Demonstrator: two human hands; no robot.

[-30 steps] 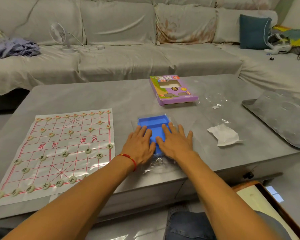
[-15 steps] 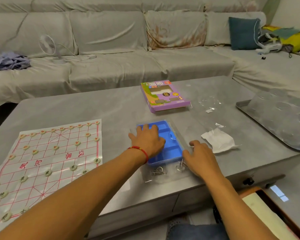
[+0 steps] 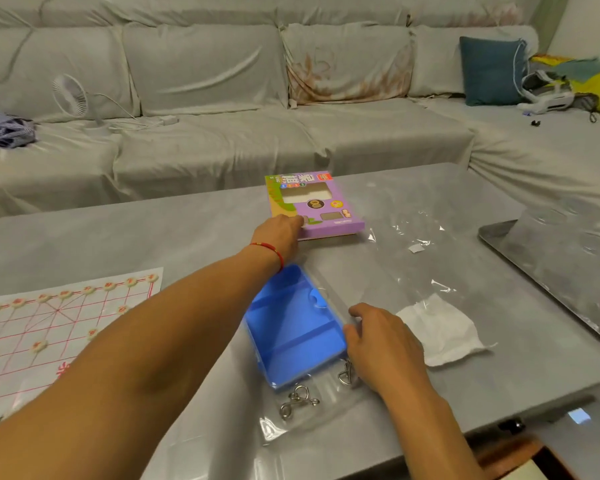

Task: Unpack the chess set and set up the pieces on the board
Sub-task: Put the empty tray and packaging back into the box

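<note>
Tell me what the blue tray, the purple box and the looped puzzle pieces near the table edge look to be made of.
Blue tray: moulded plastic by its look, smooth, one even colour, with raised dividers. Purple box: probably printed cardboard, with flat faces, sharp edges and cut-out windows. Looped puzzle pieces: likely bent metal wire, silvery with bright glints, lying on clear film.

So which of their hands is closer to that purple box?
Left. The left hand has reached out to the purple box and touches its near left corner. The right hand is well short of it, resting at the right edge of the blue tray.
</note>
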